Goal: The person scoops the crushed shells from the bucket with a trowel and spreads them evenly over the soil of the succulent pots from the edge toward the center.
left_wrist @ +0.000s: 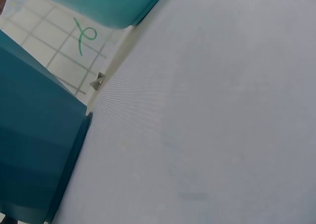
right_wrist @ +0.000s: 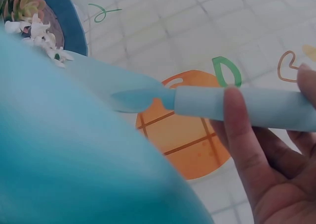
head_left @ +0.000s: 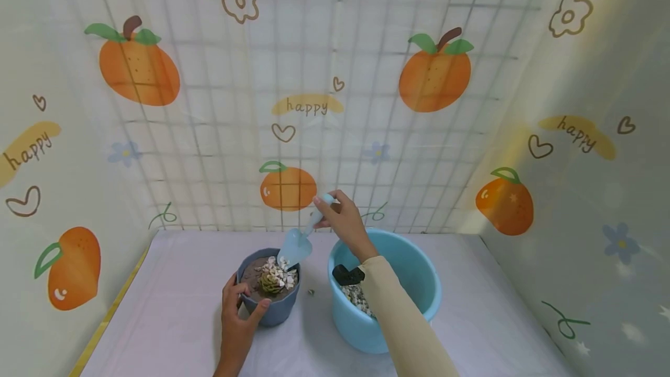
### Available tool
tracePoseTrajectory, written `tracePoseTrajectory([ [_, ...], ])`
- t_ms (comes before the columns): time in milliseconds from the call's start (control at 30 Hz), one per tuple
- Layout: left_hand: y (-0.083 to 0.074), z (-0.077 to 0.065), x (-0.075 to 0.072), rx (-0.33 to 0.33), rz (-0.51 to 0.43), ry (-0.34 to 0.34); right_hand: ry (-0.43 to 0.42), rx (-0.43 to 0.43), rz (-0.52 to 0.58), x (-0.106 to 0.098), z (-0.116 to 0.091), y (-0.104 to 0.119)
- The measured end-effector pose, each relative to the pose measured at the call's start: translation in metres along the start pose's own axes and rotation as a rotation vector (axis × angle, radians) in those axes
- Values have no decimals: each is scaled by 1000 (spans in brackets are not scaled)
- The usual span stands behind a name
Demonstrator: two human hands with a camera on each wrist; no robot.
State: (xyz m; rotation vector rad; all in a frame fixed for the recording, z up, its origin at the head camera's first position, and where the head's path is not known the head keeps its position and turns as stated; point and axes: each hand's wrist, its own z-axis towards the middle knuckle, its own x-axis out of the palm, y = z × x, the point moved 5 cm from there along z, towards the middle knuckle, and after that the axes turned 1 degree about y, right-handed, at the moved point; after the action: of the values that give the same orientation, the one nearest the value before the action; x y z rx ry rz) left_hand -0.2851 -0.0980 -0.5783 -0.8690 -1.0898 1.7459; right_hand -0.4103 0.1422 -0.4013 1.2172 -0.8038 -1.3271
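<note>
In the head view, a dark blue flowerpot [head_left: 277,311] holds soil, a green succulent [head_left: 270,284] and white stone chips [head_left: 284,280] beside it. My left hand [head_left: 238,322] grips the pot from the left and front, thumb and fingers at its rim. A light blue trowel [head_left: 297,246] slants down to the pot, its tip over the chips. Its handle is between the thumb and fingers of my right hand [head_left: 345,223]. The right wrist view shows the trowel [right_wrist: 207,103] close up. Neither hand shows in the left wrist view, only the pot's side [left_wrist: 39,135].
Right of the pot stands a light blue bucket [head_left: 361,333] with gravel [head_left: 357,297] and a black object [head_left: 348,275] inside, partly hidden by the right forearm. A small chip [head_left: 311,292] lies on the white tabletop [head_left: 178,295]. A patterned curtain over a wire grid closes the back.
</note>
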Motion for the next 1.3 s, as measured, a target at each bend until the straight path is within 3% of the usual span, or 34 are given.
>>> tracePoseTrajectory([
  [600, -2, -3, 1, 14, -19, -21, 44, -63, 54, 2, 0, 5],
  [967, 1, -3, 1, -30, -8, -20, 128, -106, 85, 7, -14, 35],
  [1133, 0, -5, 3, -26, -35, -27, 111, -146, 98, 5, -7, 21],
  [1300, -9, 0, 0, 40, -15, -6, 89, -170, 96, 2, 2, 7],
])
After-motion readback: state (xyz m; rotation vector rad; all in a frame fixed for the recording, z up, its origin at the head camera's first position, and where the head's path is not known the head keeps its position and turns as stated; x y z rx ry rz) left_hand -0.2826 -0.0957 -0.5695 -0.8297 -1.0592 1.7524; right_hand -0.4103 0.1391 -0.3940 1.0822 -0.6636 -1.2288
